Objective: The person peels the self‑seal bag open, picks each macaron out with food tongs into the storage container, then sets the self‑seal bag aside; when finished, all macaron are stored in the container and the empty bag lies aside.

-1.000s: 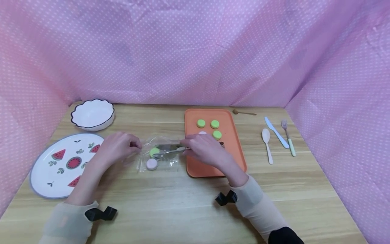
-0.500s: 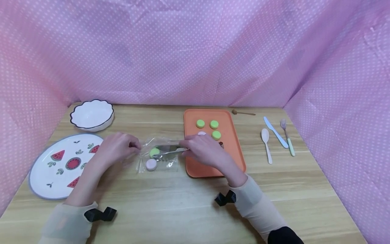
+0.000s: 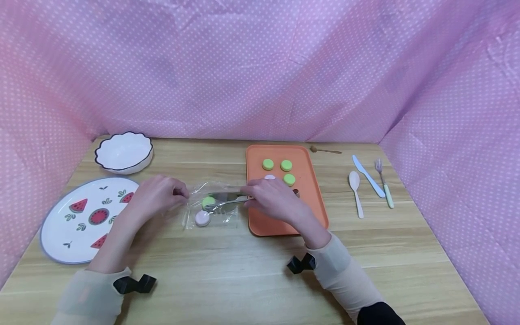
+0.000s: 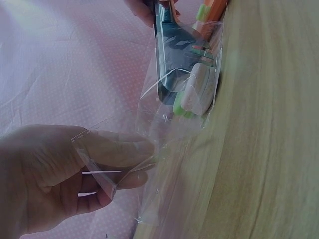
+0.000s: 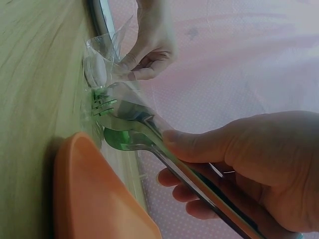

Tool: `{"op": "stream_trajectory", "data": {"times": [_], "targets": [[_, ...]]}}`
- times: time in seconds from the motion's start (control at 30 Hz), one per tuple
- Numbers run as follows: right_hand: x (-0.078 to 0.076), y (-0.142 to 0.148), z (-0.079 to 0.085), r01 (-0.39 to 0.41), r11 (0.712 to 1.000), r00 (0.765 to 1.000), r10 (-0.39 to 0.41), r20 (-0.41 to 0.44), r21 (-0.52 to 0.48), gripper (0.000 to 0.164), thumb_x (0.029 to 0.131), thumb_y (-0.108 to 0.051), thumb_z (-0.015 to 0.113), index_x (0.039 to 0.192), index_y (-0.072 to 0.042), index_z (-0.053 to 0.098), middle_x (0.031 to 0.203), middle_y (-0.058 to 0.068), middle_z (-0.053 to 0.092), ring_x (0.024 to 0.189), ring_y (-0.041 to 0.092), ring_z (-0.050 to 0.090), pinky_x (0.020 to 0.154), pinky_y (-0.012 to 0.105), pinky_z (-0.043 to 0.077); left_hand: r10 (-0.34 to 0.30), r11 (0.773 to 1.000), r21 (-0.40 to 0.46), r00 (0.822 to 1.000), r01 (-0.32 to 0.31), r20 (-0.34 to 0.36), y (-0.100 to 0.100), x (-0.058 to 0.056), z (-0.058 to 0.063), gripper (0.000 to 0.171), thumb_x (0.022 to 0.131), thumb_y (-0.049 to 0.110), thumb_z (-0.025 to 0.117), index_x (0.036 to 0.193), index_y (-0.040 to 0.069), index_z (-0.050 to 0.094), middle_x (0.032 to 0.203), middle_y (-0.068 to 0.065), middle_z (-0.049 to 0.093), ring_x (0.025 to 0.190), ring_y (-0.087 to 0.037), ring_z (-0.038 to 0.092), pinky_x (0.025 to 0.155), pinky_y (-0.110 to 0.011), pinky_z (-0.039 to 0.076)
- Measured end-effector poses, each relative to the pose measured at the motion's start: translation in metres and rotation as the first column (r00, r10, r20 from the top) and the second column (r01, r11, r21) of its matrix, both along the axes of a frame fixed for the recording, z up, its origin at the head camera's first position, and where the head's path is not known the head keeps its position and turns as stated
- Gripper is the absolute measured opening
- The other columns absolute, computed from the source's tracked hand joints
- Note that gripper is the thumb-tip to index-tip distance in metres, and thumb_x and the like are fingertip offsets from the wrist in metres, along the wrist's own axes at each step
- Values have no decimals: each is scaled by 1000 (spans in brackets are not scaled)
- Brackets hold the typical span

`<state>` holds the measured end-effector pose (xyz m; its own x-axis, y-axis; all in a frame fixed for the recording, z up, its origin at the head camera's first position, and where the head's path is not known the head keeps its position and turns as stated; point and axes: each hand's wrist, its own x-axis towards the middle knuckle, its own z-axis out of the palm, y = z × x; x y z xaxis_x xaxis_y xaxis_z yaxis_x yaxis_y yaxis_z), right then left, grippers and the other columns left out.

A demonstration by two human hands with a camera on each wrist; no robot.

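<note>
My left hand [image 3: 159, 197] pinches the rim of a clear plastic bag [image 4: 149, 117] between thumb and fingers. In my right hand [image 3: 276, 201] are metal serving tongs [image 5: 177, 167], one end forked and the other broad and flat. Their ends reach inside the bag, which lies on the table. A green macaron [image 3: 208, 201] is in the bag at the tongs' ends; I cannot tell whether they squeeze it. Just nearer than it lies a pale lilac macaron [image 3: 202, 218], also in the bag. My right hand hides part of the orange tray [image 3: 260, 225].
Several green macarons [image 3: 289, 180] and a partly hidden pale one [image 3: 270, 177] sit on the tray. At left are a watermelon-pattern plate [image 3: 57, 230] and a scalloped white bowl [image 3: 125, 153]. On the right lie a spoon [image 3: 355, 187], knife [image 3: 369, 177], fork [image 3: 385, 184] and small brown stick [image 3: 327, 150].
The green macaron has shifted slightly to the right inside the bag, closer to the tongs' middle. Both hands keep nearly the same place and hold.
</note>
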<state>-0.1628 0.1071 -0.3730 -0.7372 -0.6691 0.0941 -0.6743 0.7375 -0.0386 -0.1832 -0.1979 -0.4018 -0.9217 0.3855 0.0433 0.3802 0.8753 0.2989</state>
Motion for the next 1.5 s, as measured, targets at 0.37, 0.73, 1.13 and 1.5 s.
{"op": "stream_trajectory", "data": {"times": [0.37, 0.73, 1.13, 1.5], "targets": [[0, 20, 4, 25, 998, 997, -21, 70, -56, 10, 84, -30, 70, 92, -30, 64, 75, -17, 52, 61, 5, 45, 51, 22, 35, -3, 1000, 4, 1000, 3, 10, 1, 1, 1, 14, 76, 20, 74, 75, 33, 72, 79, 12, 70, 73, -13, 58, 65, -36, 43], [9, 109, 13, 122, 982, 991, -113, 66, -144, 26, 87, -36, 64, 111, -25, 67, 81, -15, 58, 65, 4, 50, 59, 24, 41, -3, 1000, -1, 1000, 3, 26, -1, 1, 4, 10, 78, 20, 72, 76, 30, 73, 79, 11, 70, 74, -13, 59, 67, -37, 44], [27, 151, 13, 202, 973, 979, -198, 45, -111, 23, 84, -31, 69, 107, -29, 67, 76, -19, 53, 59, 2, 45, 53, 21, 36, 4, 1000, 4, 1000, -4, 17, -3, 4, 2, 11, 78, 20, 72, 76, 30, 72, 81, 10, 71, 77, -15, 61, 69, -39, 45], [24, 149, 4, 172, 981, 984, -166, 67, -89, 24, 84, -29, 69, 108, -23, 69, 84, -13, 63, 64, 3, 50, 57, 23, 41, 6, 1000, -2, 1000, -6, 15, 0, 1, 0, 8, 78, 21, 72, 77, 30, 73, 81, 10, 71, 75, -14, 60, 68, -37, 44]]}}
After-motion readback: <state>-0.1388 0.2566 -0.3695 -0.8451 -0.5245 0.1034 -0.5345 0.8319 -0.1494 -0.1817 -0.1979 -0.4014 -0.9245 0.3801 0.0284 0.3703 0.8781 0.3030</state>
